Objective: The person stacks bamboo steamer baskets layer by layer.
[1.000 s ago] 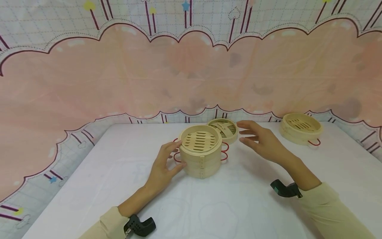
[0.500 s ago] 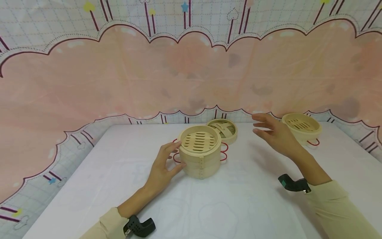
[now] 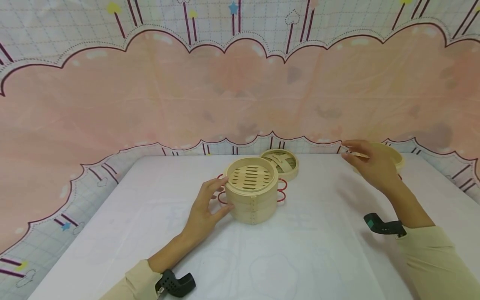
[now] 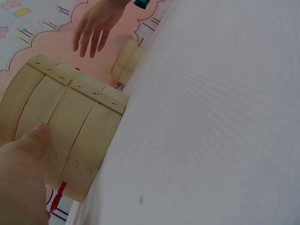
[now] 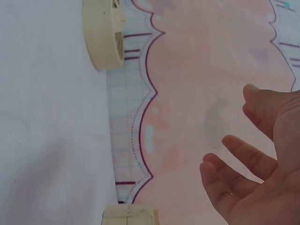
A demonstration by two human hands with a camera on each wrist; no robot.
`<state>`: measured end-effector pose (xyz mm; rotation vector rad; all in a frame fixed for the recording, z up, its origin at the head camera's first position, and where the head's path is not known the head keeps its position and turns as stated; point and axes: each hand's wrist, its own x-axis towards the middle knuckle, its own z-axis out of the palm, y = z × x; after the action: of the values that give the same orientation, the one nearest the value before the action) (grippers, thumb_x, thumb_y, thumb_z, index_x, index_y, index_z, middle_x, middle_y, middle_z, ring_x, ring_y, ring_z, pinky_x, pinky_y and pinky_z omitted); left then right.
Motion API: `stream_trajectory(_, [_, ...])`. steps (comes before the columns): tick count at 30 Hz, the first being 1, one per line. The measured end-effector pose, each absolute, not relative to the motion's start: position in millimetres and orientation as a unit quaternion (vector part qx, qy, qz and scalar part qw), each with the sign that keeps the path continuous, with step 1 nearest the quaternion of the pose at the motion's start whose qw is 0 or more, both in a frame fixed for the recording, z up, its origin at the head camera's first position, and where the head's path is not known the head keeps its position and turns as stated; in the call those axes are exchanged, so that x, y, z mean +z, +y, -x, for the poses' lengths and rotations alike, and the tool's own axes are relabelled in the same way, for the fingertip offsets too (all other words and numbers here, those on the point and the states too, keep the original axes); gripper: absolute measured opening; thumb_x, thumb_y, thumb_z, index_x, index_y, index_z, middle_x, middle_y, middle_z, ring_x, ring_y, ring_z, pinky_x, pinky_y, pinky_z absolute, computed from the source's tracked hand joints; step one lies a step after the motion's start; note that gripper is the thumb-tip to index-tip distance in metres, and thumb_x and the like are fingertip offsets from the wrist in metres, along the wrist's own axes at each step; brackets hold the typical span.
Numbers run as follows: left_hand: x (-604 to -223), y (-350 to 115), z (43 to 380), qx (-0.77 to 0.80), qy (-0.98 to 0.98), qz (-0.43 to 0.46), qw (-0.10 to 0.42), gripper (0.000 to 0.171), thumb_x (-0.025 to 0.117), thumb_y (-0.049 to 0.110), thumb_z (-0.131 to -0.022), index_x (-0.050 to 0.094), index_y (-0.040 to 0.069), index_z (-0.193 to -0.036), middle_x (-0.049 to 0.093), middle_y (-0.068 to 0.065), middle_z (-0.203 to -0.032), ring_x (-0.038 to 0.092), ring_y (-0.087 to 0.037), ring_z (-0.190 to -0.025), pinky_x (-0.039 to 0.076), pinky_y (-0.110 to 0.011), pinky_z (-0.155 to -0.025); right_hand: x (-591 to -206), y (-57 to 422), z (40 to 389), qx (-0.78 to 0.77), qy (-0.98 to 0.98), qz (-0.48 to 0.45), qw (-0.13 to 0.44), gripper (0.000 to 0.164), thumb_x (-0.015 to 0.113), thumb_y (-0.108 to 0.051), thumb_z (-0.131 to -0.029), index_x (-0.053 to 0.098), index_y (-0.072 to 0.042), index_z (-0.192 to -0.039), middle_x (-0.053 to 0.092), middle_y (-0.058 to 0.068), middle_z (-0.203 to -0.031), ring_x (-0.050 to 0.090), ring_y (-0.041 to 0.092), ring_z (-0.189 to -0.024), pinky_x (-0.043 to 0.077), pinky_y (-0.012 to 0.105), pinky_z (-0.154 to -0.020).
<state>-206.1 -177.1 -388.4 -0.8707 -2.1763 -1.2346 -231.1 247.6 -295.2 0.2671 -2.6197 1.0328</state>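
Note:
A stack of two bamboo steamer baskets (image 3: 251, 208) stands on the table, its top showing a slatted base. Red loop handles stick out at its sides. My left hand (image 3: 205, 207) holds the stack at its left side; in the left wrist view the thumb lies against the bamboo wall (image 4: 70, 112). My right hand (image 3: 375, 166) is raised, holding nothing, and partly covers another bamboo steamer basket (image 3: 396, 158) at the back right. In the right wrist view its fingers (image 5: 213, 180) are spread and slightly bent, apart from that basket (image 5: 129, 216).
Right behind the stack lies a woven bamboo steamer lid (image 3: 289, 162), near the table's back edge. A white cloth covers the table (image 3: 300, 258). A patterned curtain (image 3: 225, 100) hangs behind it.
My right hand has moved right, from beside the woven lid to the basket at the back right. The left hand and the stack have stayed in place.

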Motion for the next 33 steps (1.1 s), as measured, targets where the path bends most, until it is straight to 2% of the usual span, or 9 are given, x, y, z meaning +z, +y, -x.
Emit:
stream_trajectory(5, [-387,-178,206,-0.447,-0.803,0.315,0.237,0.074,0.079,0.007,-0.077,0.043,0.017,-0.141,0.043,-0.004,-0.136,0.050,-0.025,-0.113,0.045,-0.045,-0.086,-297,259,233,0.357,-0.910,-0.079,0.194,0.044,0.060,-0.037,-0.094,0.056,-0.011,-0.130,0.054,0.011,-0.134,0.050,0.035,-0.122,0.044,0.041,-0.091])
stream_trajectory(10, [-386,-177,206,-0.446,-0.801,0.317,0.241,0.074,0.079,0.007,-0.078,0.043,0.019,-0.142,0.043,-0.004,-0.136,0.051,-0.025,-0.111,0.045,-0.044,-0.085,-299,269,234,0.353,-0.913,-0.050,0.199,0.046,0.059,-0.044,-0.093,0.058,-0.016,-0.129,0.053,0.010,-0.134,0.049,0.034,-0.122,0.045,0.037,-0.093])
stream_trajectory(16, [-386,-176,207,-0.448,-0.801,0.317,0.240,0.074,0.079,0.007,-0.078,0.044,0.019,-0.141,0.043,-0.004,-0.136,0.051,-0.025,-0.112,0.045,-0.045,-0.084,-304,286,236,0.359,-0.909,-0.035,0.210,0.045,0.061,-0.044,-0.092,0.059,-0.016,-0.127,0.057,0.012,-0.129,0.050,0.031,-0.119,0.042,0.009,-0.084])
stream_trajectory(20, [-386,-176,207,-0.449,-0.800,0.317,0.241,0.073,0.079,0.007,-0.078,0.044,0.018,-0.141,0.043,-0.004,-0.136,0.051,-0.026,-0.112,0.045,-0.046,-0.084,-306,296,237,0.367,-0.906,-0.026,0.211,0.046,0.063,-0.043,-0.091,0.060,-0.017,-0.128,0.058,0.007,-0.129,0.051,0.025,-0.118,0.038,0.003,-0.076])
stream_trajectory(22, [-386,-176,207,-0.450,-0.800,0.315,0.241,0.073,0.079,0.007,-0.078,0.044,0.019,-0.141,0.043,-0.004,-0.136,0.051,-0.025,-0.112,0.045,-0.045,-0.084,-306,301,237,0.371,-0.906,-0.016,0.201,0.049,0.062,-0.045,-0.091,0.058,-0.017,-0.131,0.055,0.009,-0.133,0.051,0.029,-0.120,0.043,0.008,-0.070])
stream_trajectory(25, [-386,-176,207,-0.450,-0.800,0.315,0.241,0.072,0.079,0.008,-0.078,0.044,0.018,-0.141,0.043,-0.004,-0.136,0.051,-0.025,-0.112,0.045,-0.046,-0.084,-305,309,234,0.375,-0.909,0.004,0.181,0.056,0.057,-0.049,-0.092,0.051,-0.015,-0.137,0.047,0.019,-0.139,0.045,0.044,-0.122,0.052,0.033,-0.080])
stream_trajectory(27, [-386,-176,207,-0.450,-0.801,0.314,0.240,0.072,0.079,0.008,-0.078,0.044,0.018,-0.141,0.043,-0.003,-0.136,0.051,-0.024,-0.112,0.045,-0.046,-0.085,-305,313,232,0.378,-0.909,0.018,0.173,0.060,0.054,-0.051,-0.093,0.048,-0.014,-0.139,0.043,0.025,-0.141,0.042,0.050,-0.122,0.049,0.054,-0.083])
stream_trajectory(29, [-387,-176,207,-0.447,-0.801,0.314,0.244,0.073,0.079,0.008,-0.077,0.044,0.016,-0.140,0.043,-0.005,-0.136,0.051,-0.025,-0.111,0.045,-0.046,-0.084,-306,317,232,0.384,-0.908,0.033,0.165,0.062,0.052,-0.052,-0.093,0.045,-0.015,-0.142,0.040,0.025,-0.143,0.038,0.051,-0.125,0.037,0.068,-0.088])
stream_trajectory(33, [-385,-174,206,-0.447,-0.799,0.315,0.251,0.074,0.080,0.005,-0.074,0.045,0.011,-0.138,0.044,-0.010,-0.135,0.052,-0.029,-0.109,0.044,-0.048,-0.083,-310,325,233,0.397,-0.902,0.059,0.159,0.064,0.052,-0.055,-0.092,0.045,-0.017,-0.142,0.038,0.024,-0.145,0.034,0.049,-0.129,0.035,0.070,-0.090])
